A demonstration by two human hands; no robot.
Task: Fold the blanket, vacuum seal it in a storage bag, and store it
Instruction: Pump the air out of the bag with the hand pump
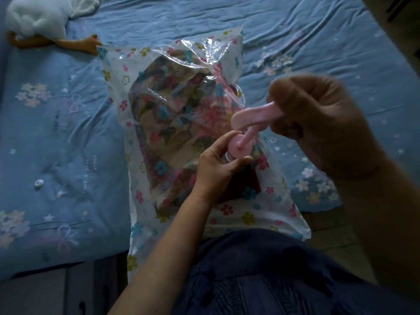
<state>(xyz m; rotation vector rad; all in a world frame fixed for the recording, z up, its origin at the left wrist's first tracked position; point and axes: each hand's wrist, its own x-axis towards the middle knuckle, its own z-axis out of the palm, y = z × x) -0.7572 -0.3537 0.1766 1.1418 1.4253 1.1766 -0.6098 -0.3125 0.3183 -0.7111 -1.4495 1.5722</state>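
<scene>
A clear storage bag [118,71] printed with small flowers lies on the bed, and a folded flowery blanket [172,123] shows through it. A pink hand pump [241,147] stands upright on the bag's near right part. My left hand [218,164] grips the pump's barrel just under its round pink top. My right hand [318,119], raised close to the camera and blurred, grips the pink T-shaped handle [254,115], whose rod is drawn up out of the barrel.
The bed has a wrinkled blue flowered sheet [56,133]. A white plush toy with orange feet [38,21] lies at the far left corner. A small white cap [39,183] sits on the sheet left of the bag. The bed's near edge runs below.
</scene>
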